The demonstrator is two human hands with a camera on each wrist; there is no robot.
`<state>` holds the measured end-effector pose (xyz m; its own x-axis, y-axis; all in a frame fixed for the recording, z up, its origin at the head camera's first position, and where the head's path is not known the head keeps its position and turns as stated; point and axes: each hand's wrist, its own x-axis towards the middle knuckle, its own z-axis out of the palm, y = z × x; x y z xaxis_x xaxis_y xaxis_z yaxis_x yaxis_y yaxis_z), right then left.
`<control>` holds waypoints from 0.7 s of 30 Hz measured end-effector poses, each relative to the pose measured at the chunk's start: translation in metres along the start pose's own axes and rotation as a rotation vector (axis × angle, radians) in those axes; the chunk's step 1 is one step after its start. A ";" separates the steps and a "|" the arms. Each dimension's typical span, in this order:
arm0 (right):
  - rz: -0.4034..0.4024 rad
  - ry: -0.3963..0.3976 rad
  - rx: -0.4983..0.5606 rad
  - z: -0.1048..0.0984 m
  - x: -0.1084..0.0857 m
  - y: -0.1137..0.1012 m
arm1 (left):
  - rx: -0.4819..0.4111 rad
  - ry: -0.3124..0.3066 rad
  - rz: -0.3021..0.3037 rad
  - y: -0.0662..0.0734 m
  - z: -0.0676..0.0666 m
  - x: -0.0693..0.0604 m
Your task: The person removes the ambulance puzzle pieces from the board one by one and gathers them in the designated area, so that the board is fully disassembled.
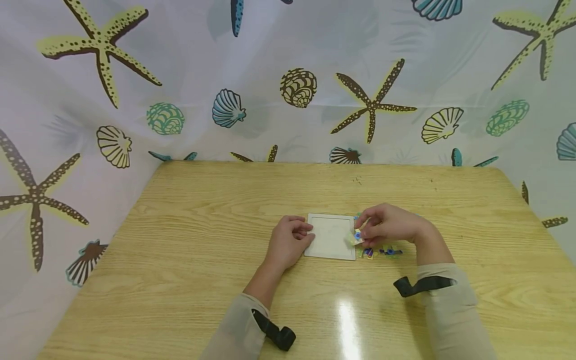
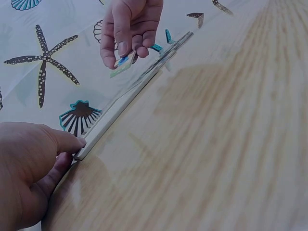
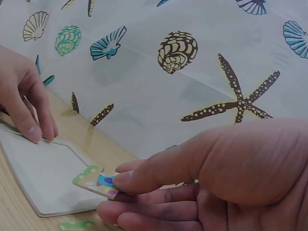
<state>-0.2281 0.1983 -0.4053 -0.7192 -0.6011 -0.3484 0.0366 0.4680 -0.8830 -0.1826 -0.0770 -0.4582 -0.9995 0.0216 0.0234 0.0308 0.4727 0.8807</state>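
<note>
A shallow white puzzle tray (image 1: 330,232) lies flat on the wooden table. My left hand (image 1: 288,242) holds its left edge with thumb and fingertips; in the left wrist view the thumb presses on the tray's rim (image 2: 103,126). Above the tray's right side, my right hand (image 1: 391,222) pinches a jigsaw puzzle piece (image 3: 88,179) between thumb and fingers. The piece is tilted, with green, tan and blue print showing. More loose puzzle pieces (image 1: 390,251) lie right of the tray, partly hidden beneath the right hand.
The wood-grained table (image 1: 202,240) extends around the tray on all sides. A white cloth (image 1: 261,50) printed with starfish and shells hangs along its back and sides. Black straps (image 1: 272,330) are worn over both sleeves.
</note>
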 end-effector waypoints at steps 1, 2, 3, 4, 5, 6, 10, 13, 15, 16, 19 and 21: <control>0.001 0.000 0.002 -0.001 -0.001 0.001 | -0.001 0.000 0.000 0.000 0.000 0.000; 0.001 0.000 0.001 -0.003 -0.003 0.001 | -0.003 -0.001 -0.001 0.000 0.000 0.000; -0.001 0.000 0.001 -0.004 -0.004 0.002 | -0.005 -0.002 -0.001 0.000 0.000 0.000; -0.003 0.001 0.003 -0.006 -0.006 0.003 | -0.006 -0.002 -0.002 0.000 0.000 0.000; -0.007 0.003 0.001 -0.007 -0.007 0.003 | -0.008 -0.002 -0.003 0.000 0.000 0.000; -0.012 0.005 -0.006 -0.009 -0.008 0.003 | -0.008 -0.002 -0.003 0.000 0.001 0.000; -0.020 0.023 -0.037 -0.016 -0.014 0.006 | -0.006 -0.001 0.000 0.000 0.001 0.001; -0.001 0.041 -0.039 -0.021 -0.019 0.009 | -0.008 0.000 0.000 -0.001 0.001 0.001; 0.011 0.053 -0.029 -0.024 -0.022 0.010 | -0.009 0.001 -0.001 -0.001 0.001 0.001; 0.016 0.058 -0.028 -0.025 -0.024 0.011 | -0.009 0.001 -0.001 -0.001 0.001 0.001; 0.030 0.073 -0.038 -0.028 -0.029 0.012 | -0.009 0.003 -0.001 -0.001 0.001 0.001; 0.038 0.079 -0.043 -0.030 -0.033 0.013 | -0.008 0.005 0.001 -0.002 0.001 0.001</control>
<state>-0.2249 0.2438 -0.3960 -0.7701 -0.5305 -0.3543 0.0363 0.5180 -0.8546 -0.1836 -0.0768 -0.4603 -0.9995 0.0179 0.0264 0.0317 0.4657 0.8844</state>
